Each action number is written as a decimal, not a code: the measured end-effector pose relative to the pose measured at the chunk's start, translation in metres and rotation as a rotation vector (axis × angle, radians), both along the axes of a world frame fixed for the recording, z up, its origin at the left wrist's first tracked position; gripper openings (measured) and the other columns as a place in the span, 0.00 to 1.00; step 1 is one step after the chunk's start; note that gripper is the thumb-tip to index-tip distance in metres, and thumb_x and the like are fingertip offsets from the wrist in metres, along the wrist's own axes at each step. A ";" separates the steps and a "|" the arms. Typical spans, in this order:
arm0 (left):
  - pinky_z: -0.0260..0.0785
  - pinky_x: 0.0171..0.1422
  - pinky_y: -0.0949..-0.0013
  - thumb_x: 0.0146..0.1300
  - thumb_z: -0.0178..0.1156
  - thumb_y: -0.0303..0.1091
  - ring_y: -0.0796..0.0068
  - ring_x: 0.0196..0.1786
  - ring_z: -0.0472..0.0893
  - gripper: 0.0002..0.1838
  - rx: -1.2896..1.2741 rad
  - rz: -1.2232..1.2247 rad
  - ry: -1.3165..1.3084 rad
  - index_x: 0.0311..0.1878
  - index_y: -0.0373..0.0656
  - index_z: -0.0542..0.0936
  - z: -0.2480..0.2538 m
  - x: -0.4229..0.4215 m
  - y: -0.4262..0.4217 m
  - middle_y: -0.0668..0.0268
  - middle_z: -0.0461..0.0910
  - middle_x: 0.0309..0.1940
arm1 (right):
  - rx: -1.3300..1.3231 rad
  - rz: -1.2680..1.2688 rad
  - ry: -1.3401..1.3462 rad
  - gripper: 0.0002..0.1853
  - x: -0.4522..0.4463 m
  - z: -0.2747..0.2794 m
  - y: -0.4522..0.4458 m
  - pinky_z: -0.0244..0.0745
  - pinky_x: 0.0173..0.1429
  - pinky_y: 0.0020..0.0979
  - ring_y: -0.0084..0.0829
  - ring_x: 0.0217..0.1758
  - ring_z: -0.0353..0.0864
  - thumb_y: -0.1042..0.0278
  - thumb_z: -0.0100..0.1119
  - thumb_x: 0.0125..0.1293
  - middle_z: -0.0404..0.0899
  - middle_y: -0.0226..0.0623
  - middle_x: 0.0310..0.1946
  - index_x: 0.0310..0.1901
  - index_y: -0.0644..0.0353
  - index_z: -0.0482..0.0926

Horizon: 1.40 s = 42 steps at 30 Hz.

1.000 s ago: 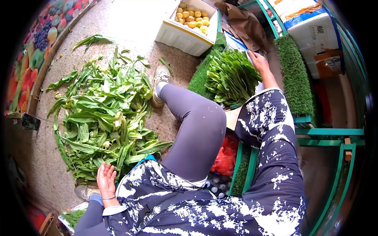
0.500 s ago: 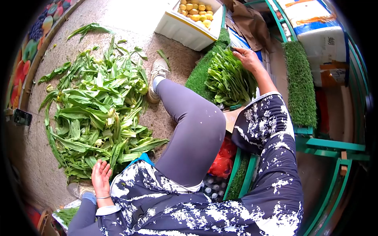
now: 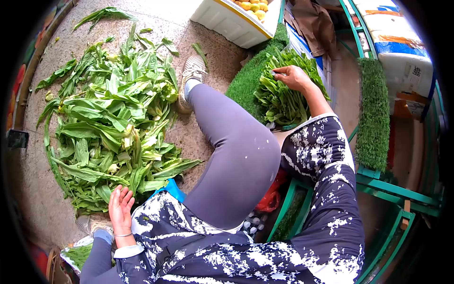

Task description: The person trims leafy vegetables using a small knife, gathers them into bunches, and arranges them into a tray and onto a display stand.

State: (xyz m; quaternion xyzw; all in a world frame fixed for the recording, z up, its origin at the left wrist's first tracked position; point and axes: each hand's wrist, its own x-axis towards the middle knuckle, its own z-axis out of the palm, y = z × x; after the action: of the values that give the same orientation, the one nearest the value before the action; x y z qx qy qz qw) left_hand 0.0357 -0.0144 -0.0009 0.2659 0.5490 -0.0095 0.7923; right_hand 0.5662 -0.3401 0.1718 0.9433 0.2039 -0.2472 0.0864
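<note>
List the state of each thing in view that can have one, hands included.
Gathered leafy greens: stacked, leaves roughly aligned.
Loose leafy greens: heaped on the floor, strays around.
Right hand: fingers bent, at the gathered greens; grip unclear.
Left hand: open, palm bare.
White foam box: open, holding yellow-orange fruit.
Red plastic bag: crumpled, partly hidden.
Brown sheet: crumpled.

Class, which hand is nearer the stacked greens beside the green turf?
Right. The right hand is over the stacked greens; the left hand is well away, near the leaf pile.
</note>
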 end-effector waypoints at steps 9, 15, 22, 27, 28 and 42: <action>0.69 0.48 0.69 0.63 0.54 0.44 0.70 0.46 0.76 0.22 -0.029 0.029 0.019 0.56 0.43 0.69 0.001 0.008 -0.001 0.63 0.75 0.46 | -0.272 0.009 -0.468 0.16 0.056 0.032 0.025 0.73 0.50 0.35 0.36 0.47 0.78 0.50 0.53 0.60 0.80 0.35 0.43 0.50 0.34 0.77; 0.69 0.47 0.70 0.63 0.55 0.44 0.71 0.46 0.76 0.21 -0.041 0.045 0.067 0.55 0.43 0.69 0.004 0.017 0.001 0.63 0.75 0.45 | -0.625 0.182 -0.145 0.22 0.093 -0.010 0.006 0.69 0.56 0.35 0.38 0.52 0.76 0.54 0.55 0.58 0.77 0.40 0.48 0.56 0.40 0.73; 0.70 0.45 0.70 0.62 0.55 0.43 0.71 0.44 0.76 0.21 -0.054 0.009 0.107 0.54 0.43 0.70 -0.002 0.028 0.001 0.64 0.75 0.44 | -0.649 0.043 -0.017 0.24 0.102 -0.027 0.017 0.67 0.60 0.34 0.35 0.56 0.73 0.56 0.53 0.60 0.74 0.36 0.54 0.60 0.38 0.68; 0.71 0.44 0.70 0.62 0.55 0.42 0.72 0.44 0.77 0.19 -0.050 -0.008 0.132 0.54 0.44 0.70 -0.001 0.035 0.000 0.64 0.76 0.44 | -0.550 0.145 -0.117 0.19 0.112 -0.047 -0.007 0.72 0.53 0.36 0.40 0.48 0.78 0.55 0.52 0.61 0.79 0.38 0.46 0.55 0.38 0.73; 0.71 0.44 0.70 0.62 0.55 0.42 0.72 0.44 0.77 0.19 -0.046 -0.011 0.135 0.54 0.44 0.70 -0.001 0.035 0.000 0.64 0.76 0.44 | -0.528 0.200 -0.175 0.18 0.113 -0.051 -0.011 0.72 0.52 0.36 0.38 0.47 0.78 0.55 0.53 0.60 0.79 0.37 0.44 0.54 0.37 0.75; 0.71 0.43 0.71 0.63 0.54 0.40 0.73 0.44 0.77 0.18 -0.059 -0.001 0.102 0.53 0.43 0.70 -0.006 0.029 0.000 0.64 0.76 0.44 | -0.020 0.231 -0.213 0.22 0.122 -0.038 0.031 0.71 0.47 0.30 0.35 0.38 0.79 0.54 0.54 0.62 0.81 0.44 0.38 0.58 0.46 0.71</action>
State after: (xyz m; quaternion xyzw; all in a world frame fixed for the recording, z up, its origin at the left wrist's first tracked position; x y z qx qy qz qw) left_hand 0.0642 -0.0141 -0.0074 0.2417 0.5880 -0.0397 0.7709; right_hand 0.6879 -0.3092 0.1334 0.9336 0.2982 -0.1364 0.1447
